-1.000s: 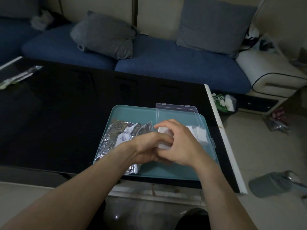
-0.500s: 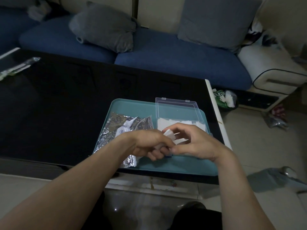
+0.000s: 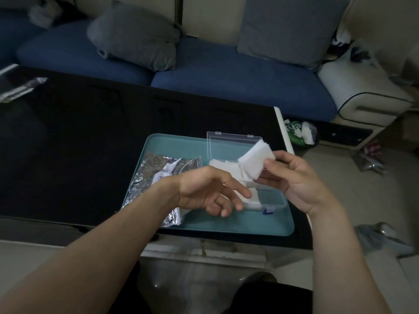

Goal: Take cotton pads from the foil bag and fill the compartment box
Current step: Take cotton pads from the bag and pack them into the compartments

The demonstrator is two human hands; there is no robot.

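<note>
Placement step: our right hand [image 3: 301,180] pinches cotton pads [image 3: 255,160] right of centre above the compartment box [image 3: 267,203], left hand [image 3: 208,191] relaxed, holding nothing; next we lower them into a compartment.

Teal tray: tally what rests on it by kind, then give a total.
Foil bag: 1
Clear compartment box, lid open: 1
Total on the teal tray: 2
Loose cotton pads inside the box are too overlapped to count.
</note>
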